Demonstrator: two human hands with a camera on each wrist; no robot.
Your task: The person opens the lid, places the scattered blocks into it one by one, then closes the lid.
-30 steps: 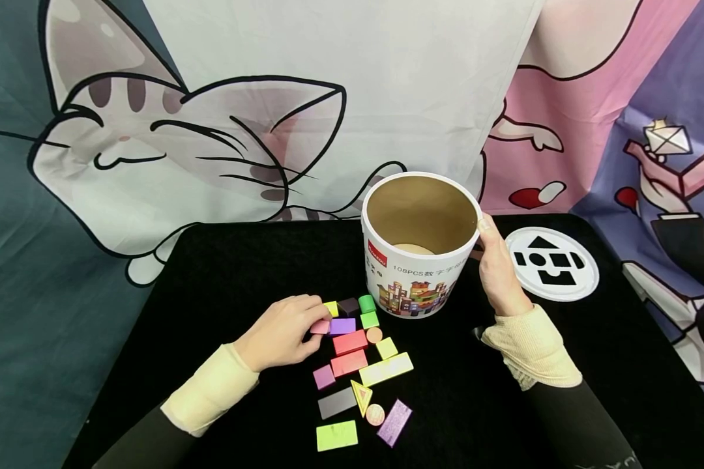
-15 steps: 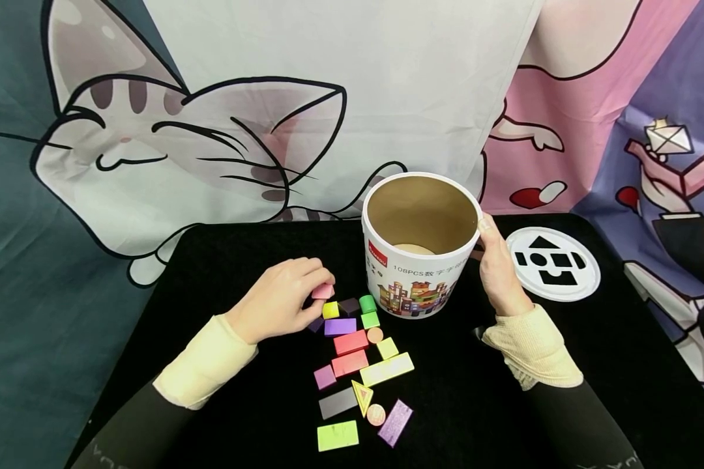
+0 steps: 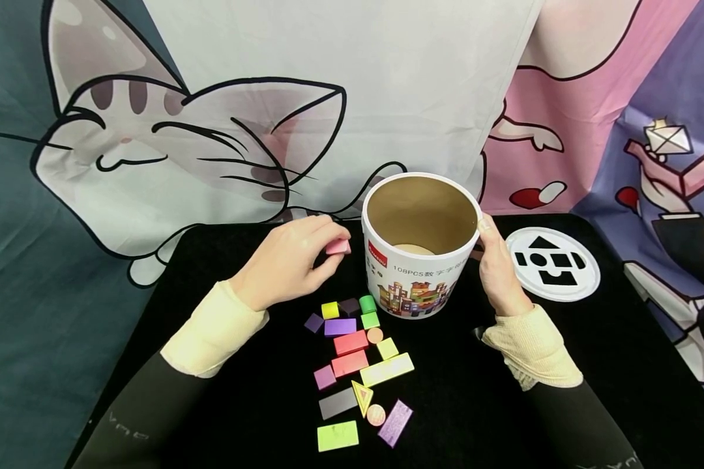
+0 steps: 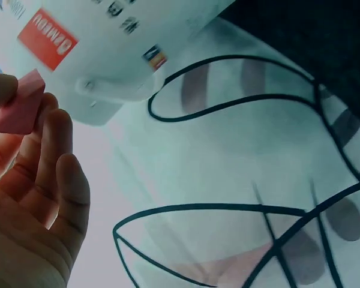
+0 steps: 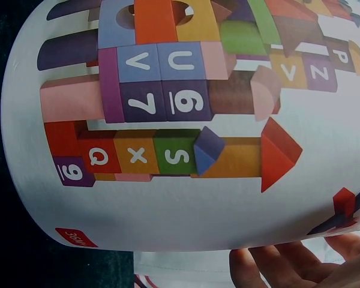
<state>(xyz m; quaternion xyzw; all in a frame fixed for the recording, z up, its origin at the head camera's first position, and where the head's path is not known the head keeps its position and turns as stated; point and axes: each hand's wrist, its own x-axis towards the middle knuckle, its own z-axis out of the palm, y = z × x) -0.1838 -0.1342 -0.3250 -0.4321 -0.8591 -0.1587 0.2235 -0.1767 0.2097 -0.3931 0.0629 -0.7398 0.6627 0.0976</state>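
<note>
My left hand (image 3: 296, 257) pinches a pink block (image 3: 337, 247) between thumb and fingers, just left of the white bucket (image 3: 410, 280) and near its rim height. In the left wrist view the pink block (image 4: 21, 108) sits under the thumb, with the other fingers behind it and the bucket wall (image 4: 108, 36) beyond. At the bucket's right side my right hand (image 3: 500, 270) grips the rim, thumb on the edge. The right wrist view shows its fingers (image 5: 288, 264) against the printed wall. The bucket stands upright and uncovered, its pale bottom visible.
Several coloured blocks lie in front of the bucket, among them a yellow cube (image 3: 330, 311), a purple block (image 3: 340, 327), a red block (image 3: 350, 363) and a lime block (image 3: 337, 436). A white lid (image 3: 586, 273) with shaped holes lies at right. A printed cloth (image 3: 434, 85) hangs behind.
My left hand has lifted the pink block from the left edge of the blocks and carried it up and away toward the bucket. A dark purple block it covered now shows. The right hand has stayed put.
</note>
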